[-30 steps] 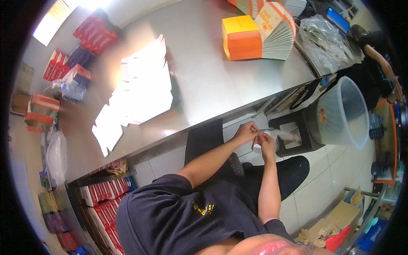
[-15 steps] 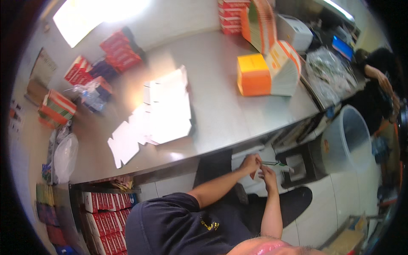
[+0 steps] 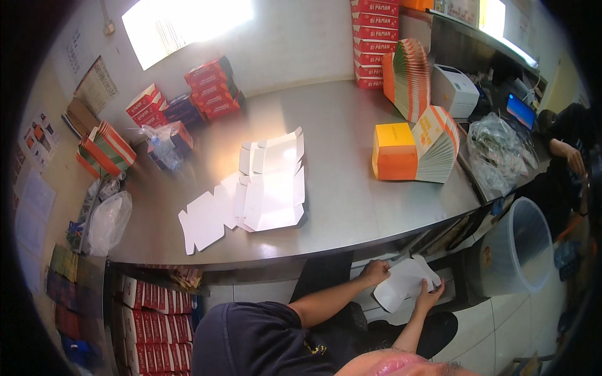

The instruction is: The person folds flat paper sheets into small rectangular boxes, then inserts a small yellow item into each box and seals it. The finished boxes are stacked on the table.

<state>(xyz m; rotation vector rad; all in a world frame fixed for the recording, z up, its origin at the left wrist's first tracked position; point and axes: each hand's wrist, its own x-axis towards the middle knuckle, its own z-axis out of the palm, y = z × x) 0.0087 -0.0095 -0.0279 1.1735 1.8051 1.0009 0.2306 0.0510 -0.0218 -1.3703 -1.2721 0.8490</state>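
Left hand [image 3: 376,272] pinching flat white card sheet [image 3: 403,281], right hand [image 3: 430,293] gripping its other side, translucent plastic bin [image 3: 503,260] right of hands

I am holding a white card piece [image 3: 404,281] and wearing a dark navy shirt [image 3: 254,338] with yellow print [image 3: 315,346]; a box [image 3: 396,158] is showing yellow above orange, stacked cartons [image 3: 375,47] are showing red and white.

Worktop [image 3: 348,216]: shiny metal, some glare. Flat white card blanks [image 3: 273,200] overlap left of centre. Right side: yellow-orange box [image 3: 396,156] against a fanned row of cartons [image 3: 442,147]; second orange-green row [image 3: 407,84] behind, next to tall red stack [image 3: 376,44]. Back left: red boxes [image 3: 215,89], dark-blue box [image 3: 182,108].
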